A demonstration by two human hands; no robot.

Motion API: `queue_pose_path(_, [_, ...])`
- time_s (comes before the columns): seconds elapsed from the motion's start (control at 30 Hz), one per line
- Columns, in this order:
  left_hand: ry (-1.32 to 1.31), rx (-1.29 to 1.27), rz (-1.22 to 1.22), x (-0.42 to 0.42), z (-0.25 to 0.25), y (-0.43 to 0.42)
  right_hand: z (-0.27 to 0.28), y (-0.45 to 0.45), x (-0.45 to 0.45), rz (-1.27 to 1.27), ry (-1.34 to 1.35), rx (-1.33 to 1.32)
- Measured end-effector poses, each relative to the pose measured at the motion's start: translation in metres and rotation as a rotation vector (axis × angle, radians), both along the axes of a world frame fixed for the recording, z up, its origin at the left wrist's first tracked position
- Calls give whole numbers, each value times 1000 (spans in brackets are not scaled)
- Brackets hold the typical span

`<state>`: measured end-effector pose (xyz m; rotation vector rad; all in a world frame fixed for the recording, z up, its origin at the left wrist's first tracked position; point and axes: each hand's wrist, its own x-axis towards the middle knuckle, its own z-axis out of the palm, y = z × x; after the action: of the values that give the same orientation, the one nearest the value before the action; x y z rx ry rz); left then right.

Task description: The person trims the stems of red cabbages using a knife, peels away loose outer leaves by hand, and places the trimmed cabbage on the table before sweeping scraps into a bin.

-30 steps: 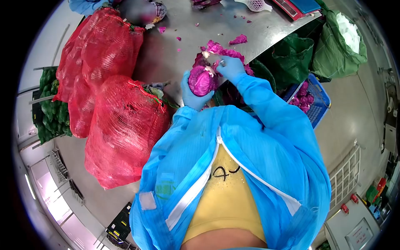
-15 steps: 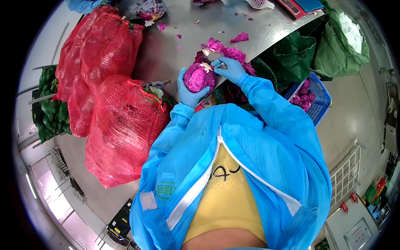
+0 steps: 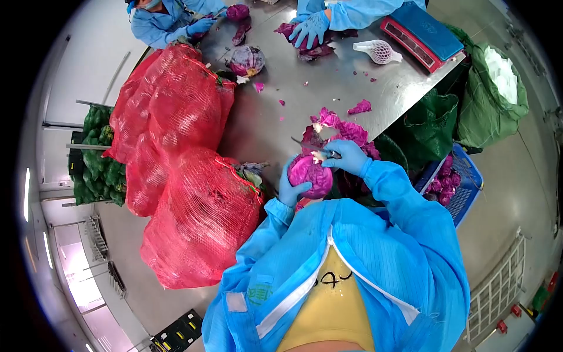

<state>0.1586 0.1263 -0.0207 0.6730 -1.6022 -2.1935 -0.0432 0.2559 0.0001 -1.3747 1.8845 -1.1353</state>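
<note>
A purple cabbage point(image 3: 311, 178) sits in my gloved left hand point(image 3: 288, 190), its fingers and thumb wrapped round the near left side. My right hand point(image 3: 348, 157), in a blue glove, is closed round a small knife point(image 3: 304, 144). The dark blade points left across the pale stem end at the top of the cabbage. Just beyond my hands, torn purple leaves point(image 3: 352, 132) lie in a loose heap at the table edge. Part of the knife handle is hidden by my fingers.
Red mesh sacks point(image 3: 199, 217) stand close on my left. Across the steel table point(image 3: 270, 111) are another cabbage point(image 3: 246, 61), a foam net point(image 3: 378, 51), a scale point(image 3: 419, 35) and two co-workers' gloved hands point(image 3: 311, 29). Green bags point(image 3: 487, 111) and a blue basket point(image 3: 469, 182) stand right.
The view has tilted up, bringing co-workers at the far side into sight. The knife blade now shows over the cabbage's stem end, and my right hand has come closer to it.
</note>
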Motion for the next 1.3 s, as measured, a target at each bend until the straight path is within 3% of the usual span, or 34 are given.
queue_pose_path(0.07, [16,117,-14,1,6,2,8,5,4,6,44,-64])
queue_pose_path(0.17, [20,300,-41,-1,13,3,15,6,9,56,472,-53])
queue_pose_path(0.2, [8,366,-53,-1,14,4,13,6,9,54,473,-54])
queue_pose_path(0.3, [92,284,-161,-4,9,-1,1,0,9,-316,270,-264])
queue_pose_path(0.33, [94,282,-160,-5,9,-2,3,0,9,-315,272,-266])
queue_pose_path(0.4, [97,420,-162,-5,9,0,10,0,11,-541,-91,-148])
queue_pose_path(0.47, [125,467,-189,-6,6,0,3,-1,11,-563,-188,-189])
queue_pose_path(0.53, [182,729,-124,-8,9,1,-3,0,9,-596,-504,-173])
queue_pose_path(0.57, [127,749,-105,-9,10,1,-8,0,8,-617,-455,-206])
queue_pose_path(0.6, [292,725,-180,-18,11,-1,5,1,8,-619,-423,-235])
queue_pose_path(0.67, [295,870,-203,-24,32,-1,19,3,7,-604,-478,-184])
queue_pose_path(0.73, [160,135,-298,-32,24,0,36,6,6,-536,-700,-157])
queue_pose_path(0.8, [34,-535,-331,-41,32,5,46,9,7,-482,-686,-118])
queue_pose_path(0.87, [146,287,-268,-39,29,15,47,9,10,-324,-720,-251])
queue_pose_path(1.0, [191,555,-268,-36,22,5,55,7,9,-254,-426,-187])
queue_pose_path(1.03, [58,152,-316,-37,31,5,56,7,9,-252,-428,-185])
queue_pose_path(1.13, [362,1182,-299,-37,34,-3,68,5,5,-182,-438,-218])
queue_pose_path(1.27, [411,1043,-653,-52,45,-6,76,-3,-9,19,-572,-203])
queue_pose_path(1.3, [365,536,-541,-52,44,1,75,-9,-11,110,-531,-270])
